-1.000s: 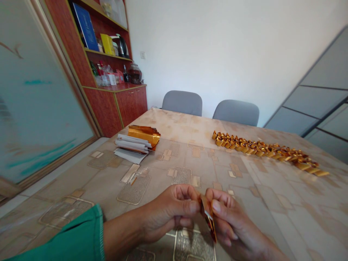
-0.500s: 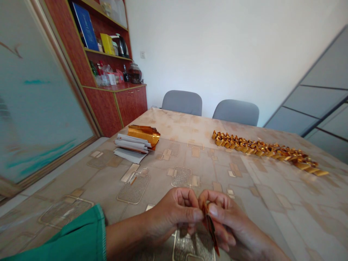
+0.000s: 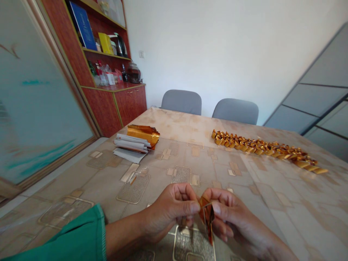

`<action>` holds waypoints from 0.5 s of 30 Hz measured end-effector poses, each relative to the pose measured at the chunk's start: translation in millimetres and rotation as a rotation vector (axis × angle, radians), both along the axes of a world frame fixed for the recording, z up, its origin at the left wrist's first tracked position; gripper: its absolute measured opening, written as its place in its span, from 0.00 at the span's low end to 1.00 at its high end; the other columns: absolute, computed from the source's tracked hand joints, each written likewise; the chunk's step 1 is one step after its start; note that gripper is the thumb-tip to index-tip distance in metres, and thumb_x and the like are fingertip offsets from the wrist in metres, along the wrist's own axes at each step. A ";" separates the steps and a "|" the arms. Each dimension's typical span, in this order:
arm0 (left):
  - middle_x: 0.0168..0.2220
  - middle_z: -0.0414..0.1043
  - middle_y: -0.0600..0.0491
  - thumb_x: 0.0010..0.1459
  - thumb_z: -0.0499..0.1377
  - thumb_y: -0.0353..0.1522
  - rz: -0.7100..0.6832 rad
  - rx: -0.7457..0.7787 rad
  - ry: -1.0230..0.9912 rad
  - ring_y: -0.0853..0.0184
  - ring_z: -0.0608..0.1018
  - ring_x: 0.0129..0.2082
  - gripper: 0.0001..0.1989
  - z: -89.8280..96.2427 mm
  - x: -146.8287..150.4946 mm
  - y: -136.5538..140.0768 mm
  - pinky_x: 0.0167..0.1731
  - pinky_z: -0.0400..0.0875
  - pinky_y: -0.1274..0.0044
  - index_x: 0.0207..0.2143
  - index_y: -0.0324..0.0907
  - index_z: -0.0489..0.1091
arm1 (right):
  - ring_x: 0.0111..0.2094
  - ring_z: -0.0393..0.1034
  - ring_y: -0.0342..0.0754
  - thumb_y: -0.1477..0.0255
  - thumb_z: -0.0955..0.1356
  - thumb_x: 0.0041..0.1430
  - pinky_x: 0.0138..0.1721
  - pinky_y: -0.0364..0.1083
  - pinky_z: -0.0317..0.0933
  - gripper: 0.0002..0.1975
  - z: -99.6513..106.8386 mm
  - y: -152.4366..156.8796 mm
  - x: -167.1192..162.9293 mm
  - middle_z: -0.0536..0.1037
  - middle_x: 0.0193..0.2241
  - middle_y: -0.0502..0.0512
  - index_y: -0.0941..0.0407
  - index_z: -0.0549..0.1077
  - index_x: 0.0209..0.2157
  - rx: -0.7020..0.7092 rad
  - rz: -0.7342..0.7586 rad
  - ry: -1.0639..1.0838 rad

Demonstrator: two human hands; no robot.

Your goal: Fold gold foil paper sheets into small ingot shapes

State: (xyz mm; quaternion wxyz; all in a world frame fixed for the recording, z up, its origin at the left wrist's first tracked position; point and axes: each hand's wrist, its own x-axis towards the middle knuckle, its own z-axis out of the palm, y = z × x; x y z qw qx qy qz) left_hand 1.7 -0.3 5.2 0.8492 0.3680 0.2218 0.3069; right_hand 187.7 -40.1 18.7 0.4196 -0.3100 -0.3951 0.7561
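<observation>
Between my two hands is a small piece of folded gold foil paper (image 3: pixel 207 214), held above the near part of the table. My left hand (image 3: pixel 175 207) pinches its left side between thumb and fingers. On its other side my right hand (image 3: pixel 230 210) grips it, thumb towards me. The foil's folds stand partly apart at the top, and its lower end narrows to a point. To the far left lies a stack of foil sheets (image 3: pixel 141 133), gold faces and white backs showing. Rows of folded gold foil pieces (image 3: pixel 261 146) stretch across the right side.
A patterned cloth covers the table (image 3: pixel 160 174). Two grey chairs (image 3: pixel 181 101) stand at its far edge. A red-brown cabinet (image 3: pixel 108 105) with shelves is at the back left, beside a frosted glass door (image 3: pixel 40 98). Grey panels (image 3: pixel 320 87) rise on the right.
My hands have moved slightly apart. The foil piece between them has turned and its folds have spread, showing more of its surface. The stack and the rows stay in place.
</observation>
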 end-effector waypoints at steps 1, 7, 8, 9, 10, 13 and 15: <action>0.19 0.66 0.58 0.43 0.74 0.38 -0.006 -0.009 -0.010 0.76 0.66 0.17 0.20 0.7 -0.2 -0.7 0.18 0.56 0.82 0.24 0.38 0.66 | 0.13 0.47 0.33 0.60 0.75 0.55 0.16 0.35 0.44 0.16 -1.3 -0.5 0.3 0.66 0.12 0.41 0.59 0.74 0.32 -0.005 0.020 0.031; 0.19 0.63 0.59 0.45 0.73 0.35 -0.097 -0.112 -0.122 0.77 0.63 0.18 0.18 5.9 -0.7 -2.9 0.18 0.54 0.83 0.26 0.39 0.65 | 0.10 0.45 0.33 0.64 0.74 0.58 0.13 0.34 0.48 0.12 -7.0 -0.4 0.3 0.64 0.11 0.38 0.58 0.73 0.33 -0.019 0.085 0.129; 0.20 0.63 0.59 0.45 0.73 0.33 -0.116 -0.148 -0.151 0.78 0.63 0.19 0.17 6.6 -0.7 -2.7 0.19 0.54 0.83 0.28 0.39 0.66 | 0.10 0.44 0.33 0.65 0.74 0.58 0.13 0.34 0.49 0.11 -7.1 0.5 0.1 0.63 0.11 0.38 0.58 0.73 0.32 -0.025 0.081 0.139; 0.22 0.63 0.60 0.46 0.73 0.31 -0.127 -0.182 -0.178 0.78 0.63 0.19 0.17 7.0 -0.8 -2.4 0.20 0.54 0.83 0.30 0.39 0.67 | 0.10 0.43 0.33 0.66 0.73 0.59 0.13 0.34 0.49 0.11 -7.3 1.5 -0.1 0.62 0.11 0.37 0.58 0.72 0.32 -0.029 0.072 0.149; 0.24 0.63 0.60 0.47 0.73 0.30 -0.130 -0.209 -0.203 0.78 0.63 0.20 0.17 7.1 -0.8 -2.0 0.20 0.54 0.84 0.34 0.40 0.68 | 0.10 0.42 0.33 0.66 0.73 0.59 0.13 0.34 0.48 0.10 -7.7 2.4 -0.4 0.61 0.11 0.37 0.58 0.73 0.32 -0.031 0.061 0.155; 0.27 0.65 0.59 0.49 0.71 0.28 -0.105 -0.222 -0.231 0.78 0.64 0.21 0.18 5.9 -0.2 -1.0 0.23 0.56 0.83 0.41 0.42 0.70 | 0.10 0.41 0.33 0.66 0.72 0.61 0.12 0.34 0.46 0.09 -11.1 4.3 -1.5 0.60 0.10 0.37 0.58 0.73 0.33 -0.028 0.007 0.145; 0.26 0.65 0.58 0.50 0.71 0.30 -0.075 -0.203 -0.220 0.77 0.65 0.22 0.16 4.6 0.6 -0.7 0.24 0.58 0.82 0.40 0.41 0.71 | 0.10 0.41 0.33 0.65 0.72 0.61 0.12 0.34 0.45 0.10 -14.0 4.2 -1.9 0.61 0.10 0.37 0.58 0.74 0.36 -0.010 -0.024 0.112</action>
